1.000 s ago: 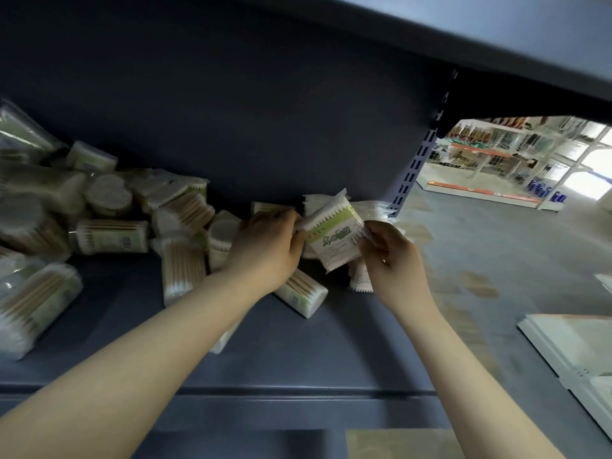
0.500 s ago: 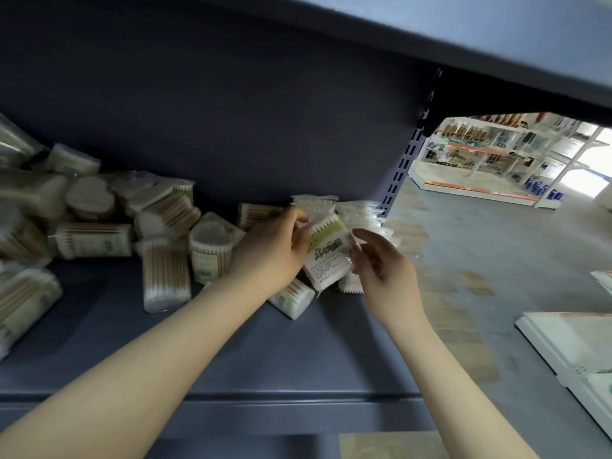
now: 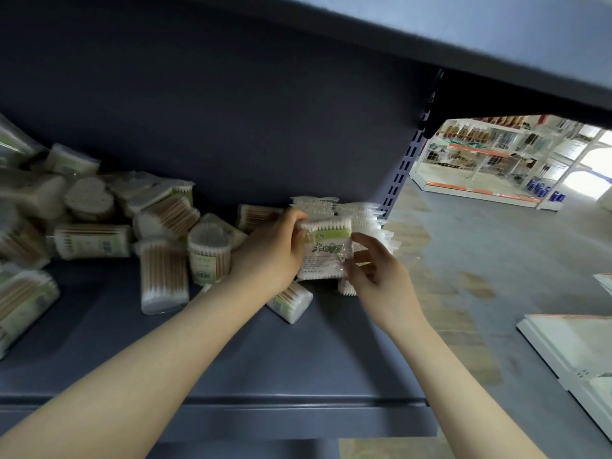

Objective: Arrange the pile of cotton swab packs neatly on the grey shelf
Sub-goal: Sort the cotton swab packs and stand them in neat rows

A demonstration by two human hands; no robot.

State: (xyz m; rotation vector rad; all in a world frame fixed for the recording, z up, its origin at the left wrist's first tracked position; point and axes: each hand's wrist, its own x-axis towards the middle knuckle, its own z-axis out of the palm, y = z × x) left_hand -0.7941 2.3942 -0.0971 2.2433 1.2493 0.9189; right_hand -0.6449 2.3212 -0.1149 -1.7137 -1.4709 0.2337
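The flat cotton swab pack (image 3: pixel 326 250) is clear plastic with a green band and white tips. The left hand (image 3: pixel 270 251) grips its left edge, and the right hand (image 3: pixel 377 276) pinches its right edge, on the grey shelf (image 3: pixel 231 366).

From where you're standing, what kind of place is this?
Most likely a shop or stockroom: a grey shelf piled with cotton swab packs, a slotted shelf upright, and stocked display racks across the floor.

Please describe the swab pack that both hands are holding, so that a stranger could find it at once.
Look at the right end of the grey shelf, where flat packs stand in a row. In front of them, the left hand and right hand hold one flat pack, upright, its green band facing you.
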